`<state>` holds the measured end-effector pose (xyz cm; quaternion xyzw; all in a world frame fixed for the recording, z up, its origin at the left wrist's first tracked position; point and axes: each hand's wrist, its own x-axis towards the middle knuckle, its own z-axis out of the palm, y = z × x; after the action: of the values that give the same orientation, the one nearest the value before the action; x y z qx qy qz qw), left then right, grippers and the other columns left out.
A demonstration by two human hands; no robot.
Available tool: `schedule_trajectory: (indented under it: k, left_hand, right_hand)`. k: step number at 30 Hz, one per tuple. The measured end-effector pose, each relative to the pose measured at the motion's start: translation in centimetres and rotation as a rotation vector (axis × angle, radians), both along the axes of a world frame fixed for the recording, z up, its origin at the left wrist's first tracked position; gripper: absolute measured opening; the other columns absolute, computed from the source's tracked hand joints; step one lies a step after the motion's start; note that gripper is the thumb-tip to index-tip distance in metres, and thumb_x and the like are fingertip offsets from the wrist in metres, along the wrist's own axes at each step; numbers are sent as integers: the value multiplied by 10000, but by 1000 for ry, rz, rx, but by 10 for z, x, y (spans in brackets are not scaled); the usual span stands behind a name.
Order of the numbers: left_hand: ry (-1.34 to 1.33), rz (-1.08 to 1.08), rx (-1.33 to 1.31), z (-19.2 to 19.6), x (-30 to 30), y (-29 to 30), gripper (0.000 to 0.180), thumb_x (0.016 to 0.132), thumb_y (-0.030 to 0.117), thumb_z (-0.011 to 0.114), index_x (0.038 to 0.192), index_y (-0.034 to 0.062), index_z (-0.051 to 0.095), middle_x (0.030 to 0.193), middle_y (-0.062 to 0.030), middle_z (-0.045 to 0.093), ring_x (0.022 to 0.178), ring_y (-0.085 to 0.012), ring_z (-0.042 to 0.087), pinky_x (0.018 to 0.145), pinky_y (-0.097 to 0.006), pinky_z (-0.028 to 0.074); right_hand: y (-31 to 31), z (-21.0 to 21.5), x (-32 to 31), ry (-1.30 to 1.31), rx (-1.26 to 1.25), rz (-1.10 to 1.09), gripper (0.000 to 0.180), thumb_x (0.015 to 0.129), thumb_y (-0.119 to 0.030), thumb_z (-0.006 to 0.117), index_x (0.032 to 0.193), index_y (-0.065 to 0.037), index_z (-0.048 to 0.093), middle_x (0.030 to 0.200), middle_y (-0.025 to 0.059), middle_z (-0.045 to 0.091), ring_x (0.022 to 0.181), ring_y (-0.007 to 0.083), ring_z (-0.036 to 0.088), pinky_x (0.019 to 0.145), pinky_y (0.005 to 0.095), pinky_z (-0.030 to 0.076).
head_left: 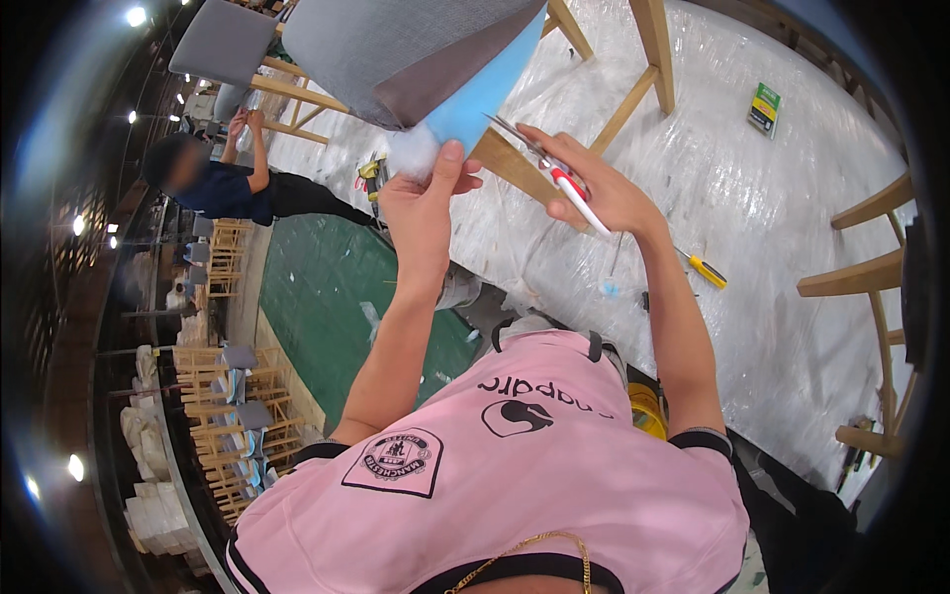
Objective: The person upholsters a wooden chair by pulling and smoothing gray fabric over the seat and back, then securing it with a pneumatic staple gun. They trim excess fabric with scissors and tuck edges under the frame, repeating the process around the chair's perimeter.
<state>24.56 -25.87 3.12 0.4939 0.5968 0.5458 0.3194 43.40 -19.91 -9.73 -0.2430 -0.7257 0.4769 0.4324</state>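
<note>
A grey upholstered chair with wooden legs lies tipped on the table in front of me. At its near corner the grey cover is folded back, baring light blue foam and a tuft of white stuffing. My left hand pinches the foam and stuffing at that corner between thumb and fingers. In my right hand is a pair of scissors with red and white handles. Their blades point up and left, close to the blue foam's edge, and seem slightly parted.
Clear plastic film covers the table. On it lie a yellow-handled screwdriver, a green and yellow box and a yellow-black tool. Wooden chair frames stand at right. Another person works at far left near stacked chairs.
</note>
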Motion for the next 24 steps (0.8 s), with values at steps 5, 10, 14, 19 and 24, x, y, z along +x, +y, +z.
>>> schedule_trajectory:
  k: [5,10,14,19,24]
  left_hand:
    - [49,19,8,-1,-1,-2,334,941,260,748,1051,-53,711,845,-105,732,729,-138,688,704,-278,564]
    - [52,21,27,-5,-1,0,334,943,271,746,1029,-50,716,826,-100,729,723,-140,685,702,-279,551]
    - [86,16,27,-2,-1,-1,326,945,277,743,1010,-42,722,815,-97,729,715,-142,680,700,-280,547]
    - [109,8,31,-3,-2,2,317,946,277,742,1000,-35,727,803,-96,728,708,-142,678,690,-281,545]
    - [87,7,32,-1,1,1,293,940,260,749,996,-26,731,804,-97,728,704,-143,680,677,-284,548]
  right_hand:
    - [13,24,-10,42,37,64,1016,760,-699,740,1544,-138,421,1246,136,575,1152,311,556,996,414,440]
    - [5,22,-12,140,18,68,941,760,-575,814,1516,-136,464,1219,145,612,1089,310,589,946,417,473]
    - [8,16,-19,124,34,31,927,772,-521,836,1494,-61,479,1292,153,617,1189,281,577,1021,383,450]
    - [9,14,-25,216,-95,27,795,791,-404,861,1436,-52,560,1019,74,660,890,163,602,823,304,510]
    - [12,6,-22,226,-132,26,698,797,-360,870,1363,-34,625,830,0,596,726,76,530,667,250,474]
